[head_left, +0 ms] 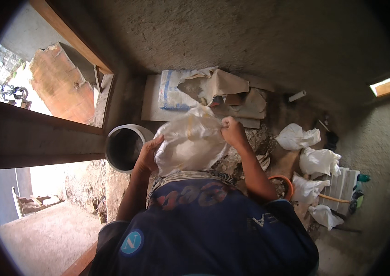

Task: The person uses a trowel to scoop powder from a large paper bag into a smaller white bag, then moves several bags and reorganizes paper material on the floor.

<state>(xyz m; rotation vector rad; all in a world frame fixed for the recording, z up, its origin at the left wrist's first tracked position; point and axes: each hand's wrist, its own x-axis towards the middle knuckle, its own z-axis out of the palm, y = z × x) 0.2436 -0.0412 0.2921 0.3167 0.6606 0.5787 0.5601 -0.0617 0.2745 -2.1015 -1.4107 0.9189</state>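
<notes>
A crumpled, translucent white plastic bag (190, 142) is stretched between my two hands in front of my body. My left hand (148, 154) grips its left edge, with the thumb on top. At the upper right edge of the bag, my right hand (232, 132) pinches the plastic between closed fingers. Whether anything lies inside the bag, I cannot tell. Just beyond it lies a torn paper sack (174, 92), opened at the top, with grey powdery material showing.
Left of the bag stands a grey cylindrical bucket (128, 129). On the right are several tied white bags (320, 161), an orange-rimmed container (288, 183) and a white slatted panel (342, 188). A wood-framed opening (105, 101) is at the left; a rough wall (232, 37) rises ahead.
</notes>
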